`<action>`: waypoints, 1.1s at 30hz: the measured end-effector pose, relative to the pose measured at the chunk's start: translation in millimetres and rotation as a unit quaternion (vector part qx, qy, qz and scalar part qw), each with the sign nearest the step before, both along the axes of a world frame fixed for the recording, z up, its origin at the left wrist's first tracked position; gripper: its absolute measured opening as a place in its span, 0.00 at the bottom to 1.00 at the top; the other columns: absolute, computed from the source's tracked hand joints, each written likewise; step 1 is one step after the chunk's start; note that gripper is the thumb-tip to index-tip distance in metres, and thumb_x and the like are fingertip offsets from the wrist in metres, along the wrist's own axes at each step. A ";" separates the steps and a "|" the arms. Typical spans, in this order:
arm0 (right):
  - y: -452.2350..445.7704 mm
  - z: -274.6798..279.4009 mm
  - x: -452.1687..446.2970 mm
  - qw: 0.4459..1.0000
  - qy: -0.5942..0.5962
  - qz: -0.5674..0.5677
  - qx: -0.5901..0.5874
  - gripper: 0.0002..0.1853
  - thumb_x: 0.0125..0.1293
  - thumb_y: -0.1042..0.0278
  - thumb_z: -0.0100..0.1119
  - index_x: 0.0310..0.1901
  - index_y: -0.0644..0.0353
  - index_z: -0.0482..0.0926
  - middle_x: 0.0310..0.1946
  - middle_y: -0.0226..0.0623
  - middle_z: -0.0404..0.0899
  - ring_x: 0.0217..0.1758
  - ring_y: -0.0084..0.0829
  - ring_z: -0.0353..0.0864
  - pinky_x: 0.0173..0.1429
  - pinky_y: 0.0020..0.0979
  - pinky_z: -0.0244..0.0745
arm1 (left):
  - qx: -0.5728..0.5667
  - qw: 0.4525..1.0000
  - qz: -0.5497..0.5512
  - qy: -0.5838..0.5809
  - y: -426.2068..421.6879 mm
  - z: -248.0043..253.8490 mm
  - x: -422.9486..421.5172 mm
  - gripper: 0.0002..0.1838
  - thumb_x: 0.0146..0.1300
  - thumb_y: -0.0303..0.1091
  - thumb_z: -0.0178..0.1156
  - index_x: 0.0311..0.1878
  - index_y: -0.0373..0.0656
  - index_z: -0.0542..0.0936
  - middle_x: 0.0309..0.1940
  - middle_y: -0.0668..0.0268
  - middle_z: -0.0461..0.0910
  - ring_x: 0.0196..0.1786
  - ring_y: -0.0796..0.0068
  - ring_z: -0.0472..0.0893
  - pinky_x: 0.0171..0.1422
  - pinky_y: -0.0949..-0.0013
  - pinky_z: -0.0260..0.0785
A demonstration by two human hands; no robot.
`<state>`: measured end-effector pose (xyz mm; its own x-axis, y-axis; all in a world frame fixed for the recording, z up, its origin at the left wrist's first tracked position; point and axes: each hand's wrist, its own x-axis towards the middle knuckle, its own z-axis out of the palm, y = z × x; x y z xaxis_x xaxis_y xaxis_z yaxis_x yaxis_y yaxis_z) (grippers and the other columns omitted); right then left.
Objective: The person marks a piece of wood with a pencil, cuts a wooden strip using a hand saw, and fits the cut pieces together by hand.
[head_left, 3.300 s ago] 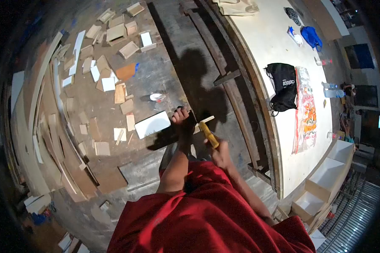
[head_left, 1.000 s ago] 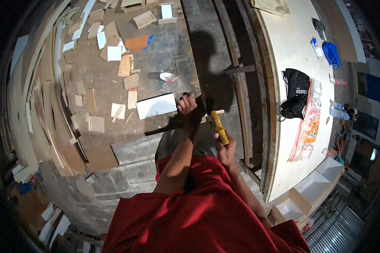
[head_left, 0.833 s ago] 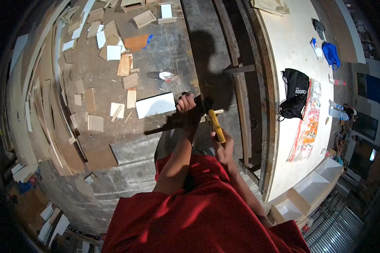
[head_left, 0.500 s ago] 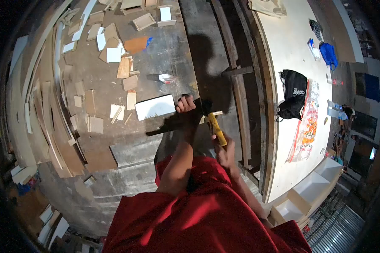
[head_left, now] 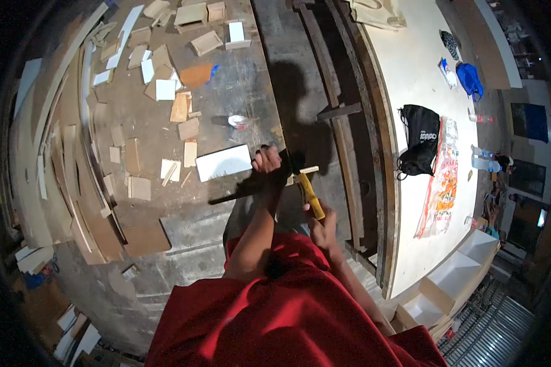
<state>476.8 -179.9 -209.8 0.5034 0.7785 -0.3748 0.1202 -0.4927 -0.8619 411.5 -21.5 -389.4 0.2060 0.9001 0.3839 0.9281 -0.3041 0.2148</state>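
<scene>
My left hand [head_left: 266,159] bears down at the edge of the brown work table [head_left: 251,79], its fingers curled and closed over something lost in shadow. Just right of it, a thin wood strip [head_left: 310,169] sticks out past the table edge. In my right hand [head_left: 322,225] is a tool with a yellow handle [head_left: 311,196]; its far end meets the dark area beside the strip, and its working part cannot be made out. A white rectangular board [head_left: 223,163] lies on the table left of my left hand.
Wood offcuts [head_left: 139,187] and small boxes [head_left: 191,17] are scattered over the table, with long strips [head_left: 73,159] along its left. A gap separates it from a pale panel [head_left: 404,244] bearing a black drawstring bag [head_left: 419,137] and a printed plastic bag [head_left: 441,189].
The yellow-handled tool and my right hand have come slightly toward my body. My left hand stays in place at the table edge. The whole view has shifted a little.
</scene>
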 end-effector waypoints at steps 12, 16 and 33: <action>-12.1 -5.7 4.2 0.999 0.033 -0.023 0.033 0.20 0.75 0.51 0.64 0.40 0.64 0.77 0.26 0.22 0.69 0.31 0.17 0.64 0.33 0.27 0.59 | -0.163 0.911 -0.354 -0.133 -20.1 29.2 -61.9 0.17 0.68 0.37 0.59 0.58 0.48 0.82 0.52 0.53 0.79 0.58 0.47 0.77 0.65 0.46 0.67; 2.2 -11.0 3.8 0.995 0.054 -0.070 0.039 0.17 0.75 0.54 0.62 0.42 0.64 0.78 0.26 0.21 0.70 0.31 0.18 0.65 0.33 0.27 0.59 | -0.305 0.816 -0.272 -0.410 -17.5 -40.2 -57.5 0.14 0.68 0.34 0.59 0.55 0.44 0.83 0.58 0.49 0.79 0.64 0.45 0.76 0.70 0.49 0.66; 2.6 -24.7 8.3 0.996 0.034 -0.025 0.085 0.16 0.76 0.55 0.62 0.46 0.63 0.80 0.26 0.18 0.70 0.28 0.15 0.64 0.31 0.25 0.56 | -0.083 0.979 -0.175 0.068 -1.5 17.2 -7.0 0.20 0.61 0.37 0.62 0.56 0.43 0.78 0.58 0.56 0.78 0.55 0.53 0.78 0.57 0.48 0.69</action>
<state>485.0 -177.4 -234.5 0.5212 0.8078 -0.2752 0.0373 -0.3438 -0.9383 404.5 -23.0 -372.2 0.5515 0.8129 0.1871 0.7968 -0.5798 0.1704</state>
